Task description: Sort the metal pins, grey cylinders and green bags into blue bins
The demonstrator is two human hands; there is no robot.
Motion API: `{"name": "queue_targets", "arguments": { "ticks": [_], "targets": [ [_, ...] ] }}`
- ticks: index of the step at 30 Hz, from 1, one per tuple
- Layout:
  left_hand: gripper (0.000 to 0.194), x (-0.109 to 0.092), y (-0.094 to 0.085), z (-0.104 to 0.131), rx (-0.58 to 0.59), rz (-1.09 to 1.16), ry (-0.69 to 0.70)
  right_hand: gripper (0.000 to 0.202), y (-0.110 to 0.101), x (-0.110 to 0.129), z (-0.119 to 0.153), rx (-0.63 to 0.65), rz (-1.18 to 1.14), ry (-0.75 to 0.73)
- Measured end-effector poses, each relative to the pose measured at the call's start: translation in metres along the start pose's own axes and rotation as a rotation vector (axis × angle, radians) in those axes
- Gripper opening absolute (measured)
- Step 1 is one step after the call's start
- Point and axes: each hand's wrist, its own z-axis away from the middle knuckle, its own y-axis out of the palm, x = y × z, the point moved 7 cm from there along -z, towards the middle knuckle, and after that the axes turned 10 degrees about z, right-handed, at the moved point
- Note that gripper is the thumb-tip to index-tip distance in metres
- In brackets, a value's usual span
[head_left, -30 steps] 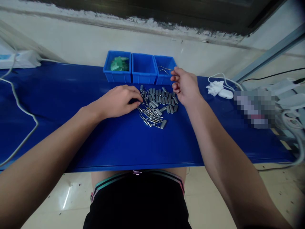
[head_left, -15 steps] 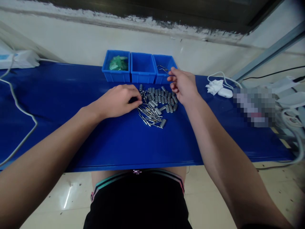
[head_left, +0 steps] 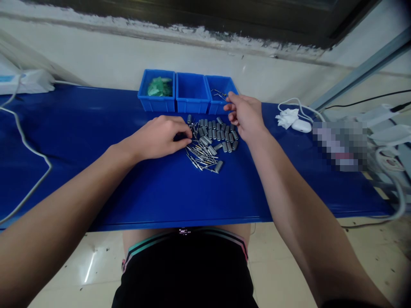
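My left hand [head_left: 165,136] rests at the left side of a pile of thin metal pins that look like blind rivets [head_left: 202,157]. Its thumb and forefinger are closed together at the pile, and whatever is between them is hidden. Beside the rivets lie many grey metal sleeves [head_left: 214,134], mostly in rough rows. My right hand [head_left: 245,113] is at the front right corner of the right blue bin [head_left: 221,107], fingertips pinched on a blind rivet [head_left: 221,95]. A few more thin pins show inside that bin.
The left blue bin [head_left: 157,103] holds a green plastic bag [head_left: 159,87]; a middle blue bin [head_left: 192,106] adjoins it. Crumpled tissue [head_left: 287,118], a white earphone case [head_left: 302,125] and cables lie to the right. A white cable [head_left: 32,147] runs along the left of the blue table [head_left: 180,196].
Both hands keep nearly the same places. The right fingertips shift slightly at the right bin, and the whole view moves a little.
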Motion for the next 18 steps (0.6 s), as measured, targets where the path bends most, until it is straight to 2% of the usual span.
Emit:
{"name": "queue_targets", "arguments": {
  "ticks": [14,18],
  "targets": [
    [0.037,0.001,0.0001,-0.0004,0.001,0.003,0.013,0.029,0.0007,0.0057,0.001,0.026,0.018,-0.073],
    [0.039,0.0004,-0.0024,0.0006,-0.006,0.017,-0.004,0.023,0.0021,0.0099,0.0064,0.028,-0.018,-0.082]
  ]
}}
